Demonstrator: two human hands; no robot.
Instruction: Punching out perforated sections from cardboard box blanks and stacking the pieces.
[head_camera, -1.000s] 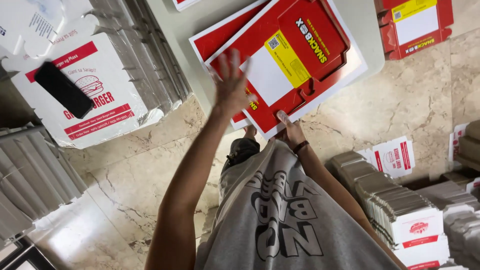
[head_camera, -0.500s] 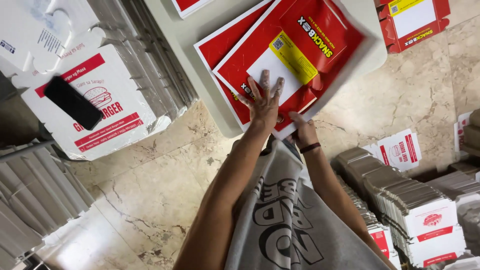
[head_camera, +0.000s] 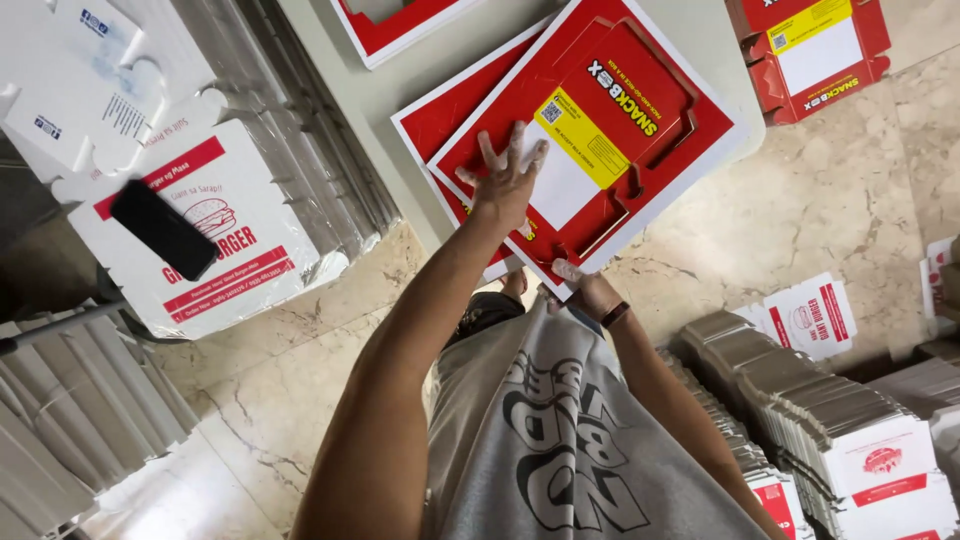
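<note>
The left hand (head_camera: 508, 180) lay flat, fingers spread, pressed palm-down on a flat red carton blank (head_camera: 590, 140) with a white panel and a yellow label in its middle. That blank rested on the pale worktop (head_camera: 450, 60), its near corner jutting over the worktop's edge toward the person. The right hand (head_camera: 588, 293) was closed on that overhanging corner, pinching the cardboard between thumb and fingers (a dark band sat on its wrist). A second red blank (head_camera: 430, 125) lay under the first, showing along its left side, and a third (head_camera: 390, 25) sat further up the worktop, cut off by the top of the view.

Beyond the worktop, at the upper right, a folded red box (head_camera: 810, 55) with the same yellow and white panels stood on the marble floor (head_camera: 800, 220). To the left, a stack of white burger cartons (head_camera: 220, 240) with red print carried a black phone (head_camera: 163, 229) lying face-down on top, and grey bundles of flattened cardboard (head_camera: 70, 420) ran beside it. At the lower right, rows of white cartons stood on edge (head_camera: 840, 430), and one loose white carton (head_camera: 805, 315) lay on the floor near them. The person's grey printed shirt (head_camera: 560, 440) filled the bottom of the view.
</note>
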